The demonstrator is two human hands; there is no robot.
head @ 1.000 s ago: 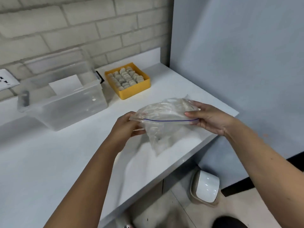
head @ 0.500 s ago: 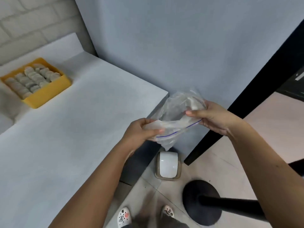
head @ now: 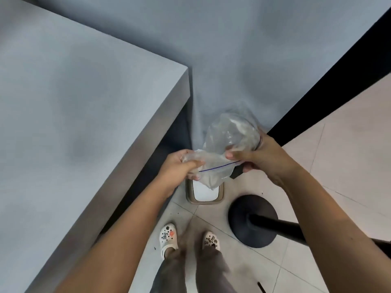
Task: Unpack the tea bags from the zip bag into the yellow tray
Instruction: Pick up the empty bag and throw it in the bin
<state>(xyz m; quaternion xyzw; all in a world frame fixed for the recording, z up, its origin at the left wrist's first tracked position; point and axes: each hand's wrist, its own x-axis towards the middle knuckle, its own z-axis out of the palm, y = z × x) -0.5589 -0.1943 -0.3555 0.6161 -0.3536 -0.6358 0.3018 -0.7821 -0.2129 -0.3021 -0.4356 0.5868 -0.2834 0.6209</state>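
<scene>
Just off the table (head: 84, 102) & over the floor bin (head: 206, 196), zip bag (head: 228, 144) hung crumpled, left hand (head: 179, 166) pinching one seal end, right hand (head: 260, 157) the other; tray not in view; risk: slack grip would've dropped bag, w/ any tea bags left inside (couldn't tell), into bin.

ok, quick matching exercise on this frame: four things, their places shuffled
Things
1. zip bag
2. bin
3. round black base
4. table

Places
A. on the floor tiles, right of the white shoes
B. held in the air by the left hand and the right hand
C. fills the left side of the picture
D. on the floor, its far edge hidden by the bag

Pairs: 1-B, 2-D, 3-A, 4-C
</scene>
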